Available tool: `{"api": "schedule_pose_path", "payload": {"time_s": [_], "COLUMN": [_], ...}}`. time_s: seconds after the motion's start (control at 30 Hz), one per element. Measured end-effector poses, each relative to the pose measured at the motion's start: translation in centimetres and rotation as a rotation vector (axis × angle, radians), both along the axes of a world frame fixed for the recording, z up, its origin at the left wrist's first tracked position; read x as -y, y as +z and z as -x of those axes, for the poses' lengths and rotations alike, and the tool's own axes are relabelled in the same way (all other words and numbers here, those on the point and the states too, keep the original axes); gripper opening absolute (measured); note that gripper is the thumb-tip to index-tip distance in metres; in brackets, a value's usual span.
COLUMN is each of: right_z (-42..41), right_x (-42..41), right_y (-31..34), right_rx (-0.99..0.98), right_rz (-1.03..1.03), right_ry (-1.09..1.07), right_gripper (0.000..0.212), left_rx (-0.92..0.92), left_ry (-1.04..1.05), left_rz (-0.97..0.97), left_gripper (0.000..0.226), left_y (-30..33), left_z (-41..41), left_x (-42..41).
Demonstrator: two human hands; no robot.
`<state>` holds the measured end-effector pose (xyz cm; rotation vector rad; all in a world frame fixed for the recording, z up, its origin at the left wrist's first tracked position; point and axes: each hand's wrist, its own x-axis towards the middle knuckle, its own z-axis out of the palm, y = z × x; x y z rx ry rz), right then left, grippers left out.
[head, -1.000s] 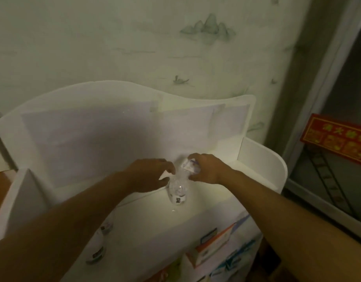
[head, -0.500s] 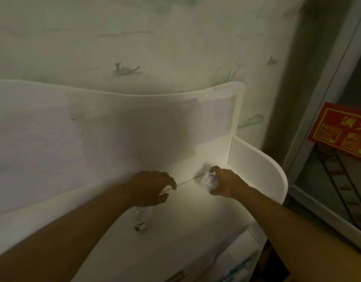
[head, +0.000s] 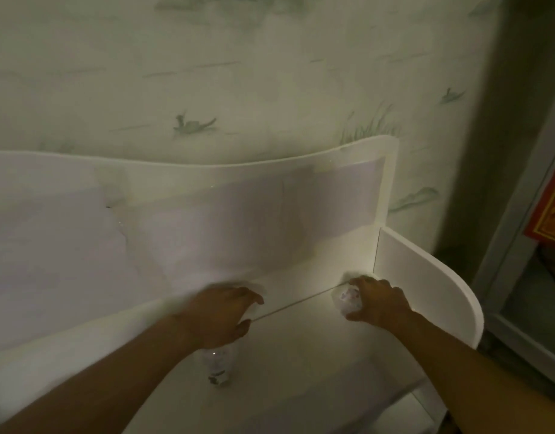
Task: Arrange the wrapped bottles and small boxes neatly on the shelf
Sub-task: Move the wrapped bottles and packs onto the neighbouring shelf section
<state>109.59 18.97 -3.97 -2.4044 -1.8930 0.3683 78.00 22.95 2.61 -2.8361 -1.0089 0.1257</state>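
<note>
White shelf; pale green wallpaper with leaf motifs.

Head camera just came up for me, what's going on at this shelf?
A person is setting wrapped bottles on the white shelf. The right hand grips one bottle in the back right corner, by the side panel. The left hand hovers over a second bottle nearer the front; whether it grips it is unclear.

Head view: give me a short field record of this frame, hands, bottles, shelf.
right hand: grips a wrapped bottle in the shelf's back right corner
left hand: fingers curled, above a second wrapped bottle; contact cannot be told
shelf: white, with back panel and rounded right side panel
blur: left hand smeared
small boxes: none in view
</note>
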Motion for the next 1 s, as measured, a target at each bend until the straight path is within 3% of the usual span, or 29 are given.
{"api": "schedule_pose_path", "payload": {"time_s": [0.1,0.23,0.43,0.73,1.0], "right_z": [0.9,5.2,16.2,37.3,57.5], "right_x": [-0.6,-1.4,-1.6,2.1,8.9], "right_y": [3.8,9.4,17.3,23.6,23.7], "right_rx": [-0.048,-0.171,-0.12,-0.054,-0.063], "right_rz": [-0.055,-0.087,-0.103,-0.292,-0.357], "right_ry": [0.023,0.173,0.451,0.749,0.862], "right_gripper": [0.073,0.058,0.056,0.048,0.04], "left_rx": [0.019,-0.03,0.086,0.158,0.202], "left_ry": [0.061,0.157,0.304,0.476,0.593], "left_rz": [-0.046,0.044,0.046,-0.018,-0.047], "left_gripper": [0.043,0.049,0.042,0.042,0.038], "left_y": [2.1,6.3,13.2,18.0,15.6], "left_z": [1.4,4.0,11.9,29.3,51.5], "left_x": [1.0,2.1,4.6,11.0,18.9]}}
